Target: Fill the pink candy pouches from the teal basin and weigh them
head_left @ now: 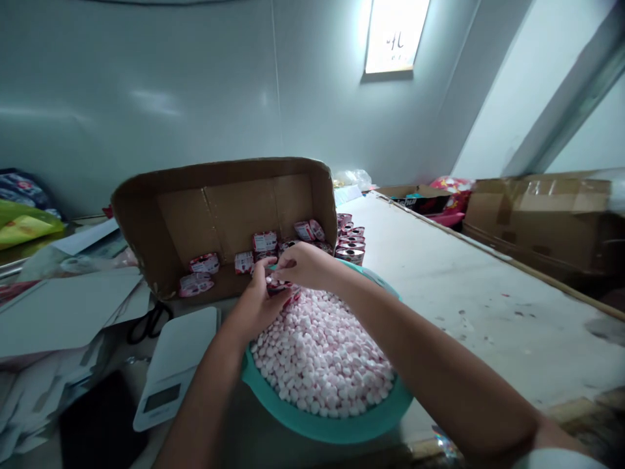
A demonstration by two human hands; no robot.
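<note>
A small packet (277,284), red and white, is held just above the far edge of a teal basin (342,430). It is gripped from below by the left hand (258,301) and pinched at its top by the right hand (303,266). The fingers of both hands are closed on it. Whether the packet is already filled or sealed cannot be told, as most of it is hidden by the hands.

The basin is heaped nearly to its rim with small pink and white candies (322,358), so much of the loose stock appears unpacked.

Just behind the hands, a cardboard box (161,221) is laid on its side with its open face toward the person. A loose scatter of like packets (204,263) is seen along its lower wall, and most of its space is not taken up. Beside the box's right wall, more packets are stacked in a short row (350,242). From these, the work is judged to be in an early to middle stage: several packets done, many candies left.

A white scale (178,361) is set to the left of the basin, with scissors (149,322) just beyond it. All of this is carried by a long pale table (463,293). Loose paper sheets (58,306) are spread at the left, and brown cartons (537,221) are seen at the far right.
</note>
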